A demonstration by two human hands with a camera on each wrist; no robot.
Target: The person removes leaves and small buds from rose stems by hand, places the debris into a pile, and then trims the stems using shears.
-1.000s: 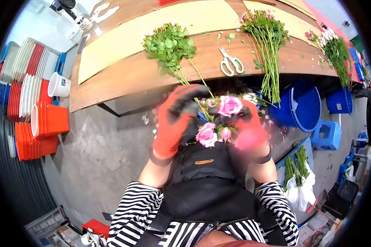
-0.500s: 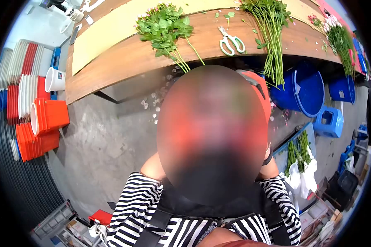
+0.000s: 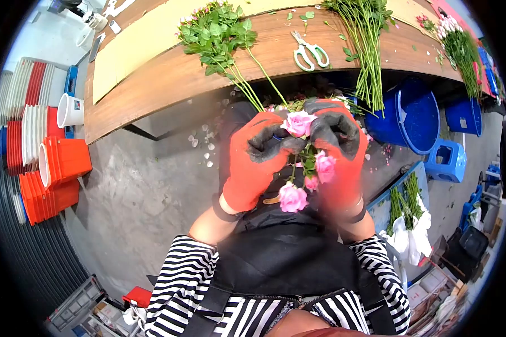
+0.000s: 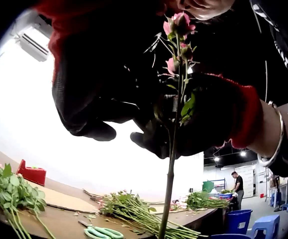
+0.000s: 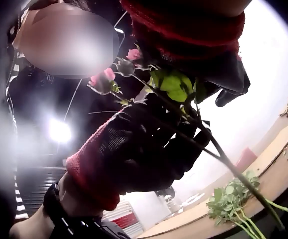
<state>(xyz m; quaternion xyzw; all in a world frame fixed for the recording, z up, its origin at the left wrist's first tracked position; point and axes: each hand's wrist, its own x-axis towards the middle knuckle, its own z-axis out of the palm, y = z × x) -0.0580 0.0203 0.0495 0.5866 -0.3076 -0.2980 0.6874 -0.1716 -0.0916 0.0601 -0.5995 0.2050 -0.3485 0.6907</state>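
Between my two gloved hands is a spray rose with several pink blooms [image 3: 293,197] and buds. My left hand [image 3: 258,147], in a red glove with black palm, curls its fingers and thumb at the stem just below the top bloom [image 3: 299,123]. From the other side, my right hand [image 3: 340,143], gloved alike, pinches at the same part with bent fingers. The stem [image 4: 170,179] runs down past both hands in the left wrist view. A green leaf [image 5: 172,85] shows between the hands in the right wrist view.
Scissors [image 3: 310,51] with pale green handles lie on the wooden table [image 3: 152,84], between a leafy bunch [image 3: 216,36] and a bunch of long-stemmed roses [image 3: 368,73]. Blue buckets [image 3: 413,121] and a blue stool [image 3: 447,161] stand on the right. Petals litter the floor.
The hands and spray rose are in plain sight now, after a blur covered them half a second ago. Compared with one second ago, the hands have come closer together around the upper bloom.
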